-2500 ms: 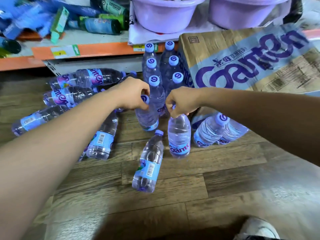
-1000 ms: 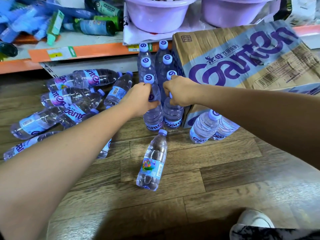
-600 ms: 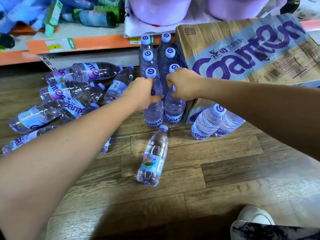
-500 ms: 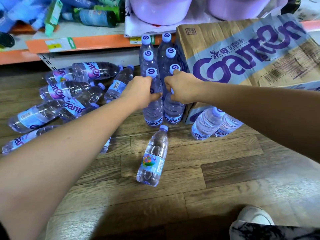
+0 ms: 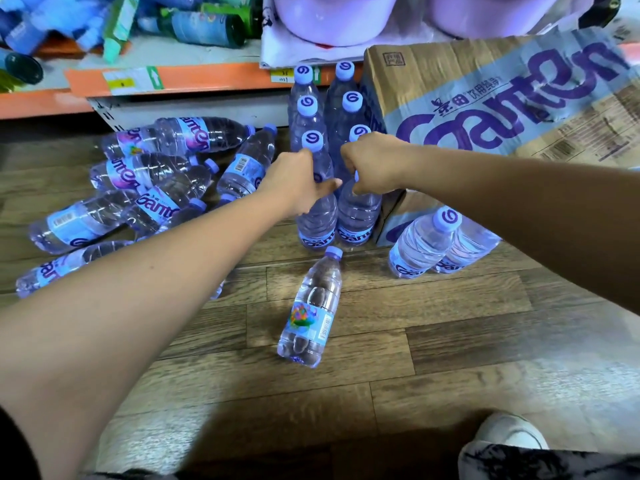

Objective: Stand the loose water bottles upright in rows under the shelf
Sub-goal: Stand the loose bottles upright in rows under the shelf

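Centre of the frame, just above the middle: the left hand [image 5: 298, 185] has its fingers curled round the shoulder of the front left bottle [image 5: 317, 221], thumb stretched toward the other hand; the right hand [image 5: 374, 164] is curled over the neck of the front right bottle [image 5: 358, 220], its cap hidden under the fingers. Both bottles stand upright on the wooden floor [image 5: 450, 341], touching each other, at the near end of two rows of upright bottles [image 5: 307, 107] that run back to the orange shelf edge [image 5: 207, 77] at the top of the frame; the right row stands against a cardboard box [image 5: 502, 98] printed in purple letters. On the left of the frame a heap of loose bottles [image 5: 156, 174] lies on its side, partly behind the left forearm; one more lying bottle [image 5: 311, 313] is at the centre, its cap pointing at the front pair. Two bottles [image 5: 420, 244] stand at the foot of the box, right of centre. Lilac basins [image 5: 329, 15] sit on the shelf; a white shoe [image 5: 509, 434] shows at the lower right.
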The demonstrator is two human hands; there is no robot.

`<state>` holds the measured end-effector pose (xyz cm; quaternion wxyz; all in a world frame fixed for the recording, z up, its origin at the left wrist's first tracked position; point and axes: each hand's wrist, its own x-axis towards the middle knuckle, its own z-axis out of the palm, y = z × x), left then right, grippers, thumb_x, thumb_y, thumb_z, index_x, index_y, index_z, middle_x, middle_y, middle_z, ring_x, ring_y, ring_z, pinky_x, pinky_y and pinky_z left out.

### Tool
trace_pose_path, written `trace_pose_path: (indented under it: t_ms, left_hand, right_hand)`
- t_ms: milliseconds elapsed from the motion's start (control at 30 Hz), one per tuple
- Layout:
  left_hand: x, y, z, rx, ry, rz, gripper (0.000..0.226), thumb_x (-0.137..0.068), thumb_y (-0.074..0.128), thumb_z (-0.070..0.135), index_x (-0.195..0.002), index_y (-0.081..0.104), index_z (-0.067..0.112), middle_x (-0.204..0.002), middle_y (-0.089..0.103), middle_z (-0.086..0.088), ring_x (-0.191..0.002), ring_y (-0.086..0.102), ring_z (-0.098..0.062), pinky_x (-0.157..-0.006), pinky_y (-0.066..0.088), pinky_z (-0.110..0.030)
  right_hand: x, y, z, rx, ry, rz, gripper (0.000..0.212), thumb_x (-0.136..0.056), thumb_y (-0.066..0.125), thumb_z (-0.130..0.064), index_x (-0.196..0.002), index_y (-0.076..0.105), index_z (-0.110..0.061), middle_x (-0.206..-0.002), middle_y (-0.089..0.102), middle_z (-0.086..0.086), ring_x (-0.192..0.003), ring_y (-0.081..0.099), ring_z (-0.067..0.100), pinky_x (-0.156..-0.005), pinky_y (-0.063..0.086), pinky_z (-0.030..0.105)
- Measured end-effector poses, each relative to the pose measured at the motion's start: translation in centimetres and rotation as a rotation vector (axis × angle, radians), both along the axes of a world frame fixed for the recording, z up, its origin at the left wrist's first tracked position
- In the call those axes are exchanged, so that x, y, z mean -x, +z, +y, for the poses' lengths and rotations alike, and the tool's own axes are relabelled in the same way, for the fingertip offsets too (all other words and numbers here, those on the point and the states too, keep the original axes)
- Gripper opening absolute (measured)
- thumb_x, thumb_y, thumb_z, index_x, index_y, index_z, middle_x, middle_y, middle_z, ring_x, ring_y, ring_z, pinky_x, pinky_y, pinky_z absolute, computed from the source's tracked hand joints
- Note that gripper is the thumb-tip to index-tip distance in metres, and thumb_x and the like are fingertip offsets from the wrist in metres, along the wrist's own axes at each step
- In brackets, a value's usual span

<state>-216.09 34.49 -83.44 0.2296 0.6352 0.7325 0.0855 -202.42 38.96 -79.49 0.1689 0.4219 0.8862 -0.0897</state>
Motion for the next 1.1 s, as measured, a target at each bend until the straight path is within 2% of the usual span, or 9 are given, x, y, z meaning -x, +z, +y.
trace_pose_path:
  t_ms: [100, 200, 300, 400, 567, 733, 833, 933, 1100]
  left_hand:
    - [-0.1, 0.8, 0.2, 0.142, 0.001, -0.084, 0.052, -0.085, 0.057, 0.052, -0.101, 0.042, 0.005, -0.067, 0.067, -0.012, -0.062, 0.069, -0.026, -0.066, 0.054, -0.031]
    - [1.0, 1.1, 0.5, 0.302, 0.005, -0.262, 0.043, -0.088, 0.057, 0.043, -0.106, 0.039, 0.008, -0.088, 0.066, -0.018, -0.068, 0.073, -0.028, -0.069, 0.056, -0.031]
    - [2.7, 0.8, 0.3, 0.408, -0.043, -0.386, 0.031, -0.089, 0.057, 0.037, -0.106, 0.040, 0.016, -0.099, 0.056, -0.017, -0.064, 0.070, -0.020, -0.068, 0.057, -0.031]
    - [4.0, 0.7, -0.2, 0.425, -0.019, -0.407, 0.029, -0.087, 0.057, 0.045, -0.096, 0.052, 0.018, -0.092, 0.059, -0.006, -0.077, 0.066, -0.024, -0.072, 0.056, -0.031]
    - [6.5, -0.5, -0.2, 0.510, 0.009, -0.290, 0.052, -0.084, 0.067, 0.033, -0.127, 0.044, 0.014, -0.109, 0.060, -0.008, -0.087, 0.066, -0.020, -0.083, 0.054, -0.035]
    - [9.1, -2.0, 0.0, 0.509, 0.085, -0.216, 0.050, -0.088, 0.062, 0.035, -0.131, 0.044, 0.015, -0.086, 0.059, 0.002, -0.081, 0.065, -0.017, -0.078, 0.054, -0.032]
    - [11.3, -3.2, -0.1, 0.512, 0.119, -0.140, 0.046, -0.090, 0.058, 0.035, -0.129, 0.047, 0.014, -0.097, 0.060, -0.007, -0.079, 0.064, -0.019, -0.064, 0.051, -0.027]
    - [14.3, -3.8, -0.6, 0.472, 0.099, 0.015, 0.039, -0.092, 0.055, 0.035, -0.122, 0.054, 0.010, -0.103, 0.064, -0.014, -0.083, 0.062, -0.025, -0.059, 0.044, -0.025]
    - [19.8, -2.2, 0.4, 0.436, 0.095, 0.070, 0.024, -0.093, 0.055, 0.031, -0.105, 0.061, 0.011, -0.106, 0.068, -0.013, -0.083, 0.067, -0.027, -0.066, 0.046, -0.028]
  right_hand:
    - [1.3, 0.9, -0.4, -0.122, 0.003, -0.089, 0.025, -0.086, 0.062, -0.021, -0.106, 0.054, -0.008, -0.079, 0.048, 0.004, -0.083, 0.049, 0.027, -0.051, 0.032, 0.028]
    - [2.6, 1.2, -1.5, -0.208, 0.040, -0.133, 0.013, -0.085, 0.056, -0.011, -0.074, 0.049, -0.011, -0.065, 0.033, 0.000, -0.077, 0.047, 0.025, -0.046, 0.024, 0.024]
    - [3.2, 1.1, -2.9, 0.100, 0.030, -0.236, 0.026, -0.088, 0.059, -0.021, -0.064, 0.052, -0.011, -0.062, 0.050, 0.000, -0.063, 0.053, 0.020, -0.047, 0.036, 0.024]
    - [3.1, -1.1, -4.3, 0.420, 0.017, -0.274, 0.025, -0.091, 0.058, -0.026, -0.087, 0.064, -0.002, -0.067, 0.060, 0.005, -0.057, 0.057, 0.018, -0.056, 0.050, 0.025]
    - [3.1, -5.6, -6.7, 0.373, 0.274, -0.230, 0.052, -0.088, 0.059, -0.021, -0.137, 0.045, -0.011, -0.126, 0.058, 0.010, -0.113, 0.056, 0.030, -0.088, 0.048, 0.033]
    - [2.9, -9.2, -8.8, 0.209, 0.515, -0.304, 0.057, -0.082, 0.066, -0.006, -0.134, 0.042, -0.014, -0.137, 0.044, 0.011, -0.127, 0.044, 0.033, -0.096, 0.045, 0.044]
    - [3.0, -10.3, -9.3, 0.139, 0.595, -0.328, 0.064, -0.081, 0.066, -0.005, -0.138, 0.037, -0.012, -0.139, 0.043, 0.014, -0.133, 0.036, 0.033, -0.108, 0.036, 0.044]
    - [3.9, -10.4, -8.7, 0.170, 0.615, -0.333, 0.051, -0.090, 0.055, -0.011, -0.138, 0.039, -0.014, -0.138, 0.043, 0.016, -0.131, 0.040, 0.033, -0.107, 0.037, 0.043]
    - [6.8, -8.3, -7.6, 0.355, 0.621, -0.518, 0.074, -0.065, 0.081, -0.032, -0.129, 0.046, -0.017, -0.123, 0.060, 0.010, -0.115, 0.057, 0.029, -0.079, 0.046, 0.030]
